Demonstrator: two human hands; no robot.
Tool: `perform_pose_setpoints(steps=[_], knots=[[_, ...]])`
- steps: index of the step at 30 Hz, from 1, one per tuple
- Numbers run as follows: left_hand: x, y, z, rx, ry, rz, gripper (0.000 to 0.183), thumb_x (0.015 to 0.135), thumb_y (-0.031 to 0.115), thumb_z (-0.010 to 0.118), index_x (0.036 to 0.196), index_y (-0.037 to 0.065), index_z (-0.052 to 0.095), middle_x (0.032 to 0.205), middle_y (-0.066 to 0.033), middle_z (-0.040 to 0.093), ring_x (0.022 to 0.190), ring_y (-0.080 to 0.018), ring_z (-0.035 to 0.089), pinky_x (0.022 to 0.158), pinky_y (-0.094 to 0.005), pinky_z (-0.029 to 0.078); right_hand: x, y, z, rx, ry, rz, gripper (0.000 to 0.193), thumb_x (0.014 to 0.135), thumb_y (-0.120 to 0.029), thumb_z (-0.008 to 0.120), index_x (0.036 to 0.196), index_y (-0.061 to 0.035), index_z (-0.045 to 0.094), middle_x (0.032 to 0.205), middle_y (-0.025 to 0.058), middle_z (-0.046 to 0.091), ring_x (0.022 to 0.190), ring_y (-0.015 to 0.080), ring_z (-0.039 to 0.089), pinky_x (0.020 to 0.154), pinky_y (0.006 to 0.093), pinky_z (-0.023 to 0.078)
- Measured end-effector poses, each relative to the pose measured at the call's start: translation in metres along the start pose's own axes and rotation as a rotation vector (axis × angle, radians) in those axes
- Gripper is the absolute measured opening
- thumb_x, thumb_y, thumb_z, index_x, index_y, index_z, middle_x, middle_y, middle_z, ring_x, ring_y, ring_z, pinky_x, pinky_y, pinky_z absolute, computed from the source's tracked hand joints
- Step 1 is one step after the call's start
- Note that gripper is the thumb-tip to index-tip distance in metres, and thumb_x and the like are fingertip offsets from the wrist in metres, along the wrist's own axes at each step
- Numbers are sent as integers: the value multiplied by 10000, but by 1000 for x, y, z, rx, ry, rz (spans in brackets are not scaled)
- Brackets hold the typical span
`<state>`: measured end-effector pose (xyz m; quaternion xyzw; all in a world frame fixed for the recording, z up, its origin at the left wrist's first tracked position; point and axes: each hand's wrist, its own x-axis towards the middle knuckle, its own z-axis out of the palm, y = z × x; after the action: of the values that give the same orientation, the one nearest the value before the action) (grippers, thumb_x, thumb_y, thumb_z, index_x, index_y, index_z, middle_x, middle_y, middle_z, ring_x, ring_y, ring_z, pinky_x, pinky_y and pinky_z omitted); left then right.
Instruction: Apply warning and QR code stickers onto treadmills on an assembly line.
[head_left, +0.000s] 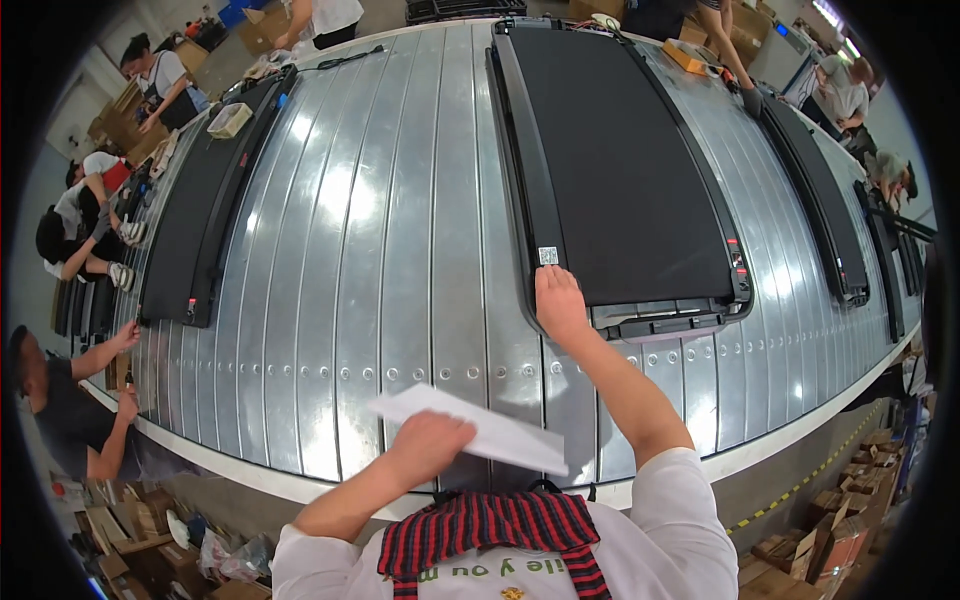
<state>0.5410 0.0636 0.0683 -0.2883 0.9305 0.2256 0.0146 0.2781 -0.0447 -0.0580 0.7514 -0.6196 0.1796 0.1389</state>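
Note:
A flat black walking treadmill (630,170) lies on the metal slatted line in front of me, its belt surface facing up. On the treadmill's left side rail is a small white label (547,255) with a square code. My right hand (562,303) is at the label's lower edge, its fingers bent and pressed together against it. Nearer to me, above the slats, my left hand (432,446) is closed around a white sheet (490,430), which is tilted down to the right. The fingertips of that hand are partly hidden.
Similar treadmills lie on the left (205,210) and right (815,190) of the slatted line (400,200). A person in dark clothing (75,400) works at the near left edge, with others farther off. Cardboard boxes (840,530) are stacked at the lower right.

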Motion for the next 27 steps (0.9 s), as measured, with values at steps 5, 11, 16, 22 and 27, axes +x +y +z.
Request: perform_pose_setpoints(steps=[5, 11, 16, 22, 27], knots=[[-92, 42, -1, -238, -10, -298, 109, 712, 108, 453, 805, 97, 509, 717, -134, 559, 700, -350, 546, 568, -446, 421, 19, -16, -9, 98, -81, 87, 406, 758, -172, 561, 1082, 44, 445, 1092, 176, 502, 1067, 297, 452, 960, 394, 299], [-126, 72, 13, -216, -95, -503, 245, 712, 85, 475, 935, 168, 535, 768, -113, 590, 720, -331, 569, 576, -423, 437, 18, 3, -3, 119, -166, 176, 498, 756, -175, 576, 1151, 55, 380, 1142, 178, 449, 1113, 306, 395, 988, 397, 261], [-173, 110, 30, -290, -51, -653, 140, 726, 119, 485, 864, 139, 497, 688, -138, 563, 685, -358, 548, 537, -454, 407, 17, -5, 11, -37, -109, 83, 511, 800, -225, 508, 1190, 72, 364, 1207, 190, 427, 1133, 303, 386, 1010, 402, 228], [-222, 140, 48, -310, 16, -733, 142, 739, 134, 484, 877, 160, 506, 696, -147, 569, 686, -362, 556, 543, -455, 410, 21, -3, 21, -189, -167, 149, 403, 784, -155, 471, 1124, 55, 417, 1113, 170, 474, 1070, 280, 428, 949, 392, 283], [-264, 160, 55, -367, 76, -796, 141, 745, 129, 474, 878, 157, 508, 705, -151, 573, 703, -363, 555, 564, -456, 411, 7, -63, -32, -86, -373, 123, 410, 781, -191, 493, 1116, 34, 423, 1112, 169, 467, 1088, 295, 413, 945, 395, 288]])
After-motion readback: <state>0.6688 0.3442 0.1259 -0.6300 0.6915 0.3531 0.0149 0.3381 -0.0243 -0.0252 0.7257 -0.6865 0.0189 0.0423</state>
